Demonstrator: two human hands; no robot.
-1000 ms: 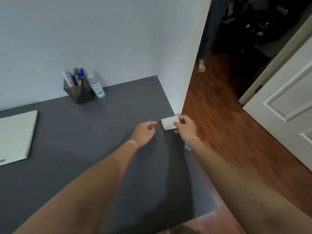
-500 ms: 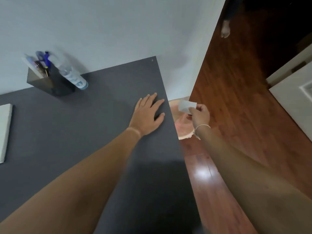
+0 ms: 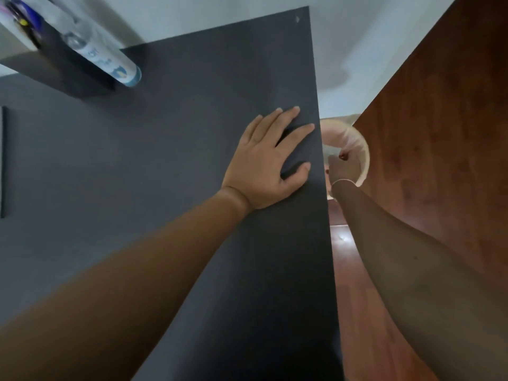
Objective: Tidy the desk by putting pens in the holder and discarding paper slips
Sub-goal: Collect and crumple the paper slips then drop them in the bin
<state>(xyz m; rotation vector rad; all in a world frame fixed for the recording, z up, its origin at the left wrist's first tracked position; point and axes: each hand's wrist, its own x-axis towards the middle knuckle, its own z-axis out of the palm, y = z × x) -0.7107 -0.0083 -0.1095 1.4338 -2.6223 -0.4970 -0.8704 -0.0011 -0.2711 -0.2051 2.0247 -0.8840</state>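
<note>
My left hand (image 3: 270, 160) lies flat, fingers spread, on the dark grey desk (image 3: 165, 133) close to its right edge. My right hand (image 3: 342, 167) hangs below desk level, inside the opening of a pale pink bin (image 3: 361, 152) on the floor. Its fingertips are pinched, and a pale bit of the paper slip (image 3: 330, 152) shows beside them, partly hidden by the desk edge. The dark pen holder (image 3: 60, 75) with pens (image 3: 26, 22) in it stands blurred at the desk's far left corner.
A clear bottle with a blue label (image 3: 110, 64) stands next to the holder. A laptop edge (image 3: 3, 160) shows at the far left. White wall runs behind the desk, and a reddish wooden floor (image 3: 439, 133) lies to the right.
My view has tipped down and closer. My right hand carried the slip off the desk edge and lowered it into the bin. My left hand stayed flat on the desk.
</note>
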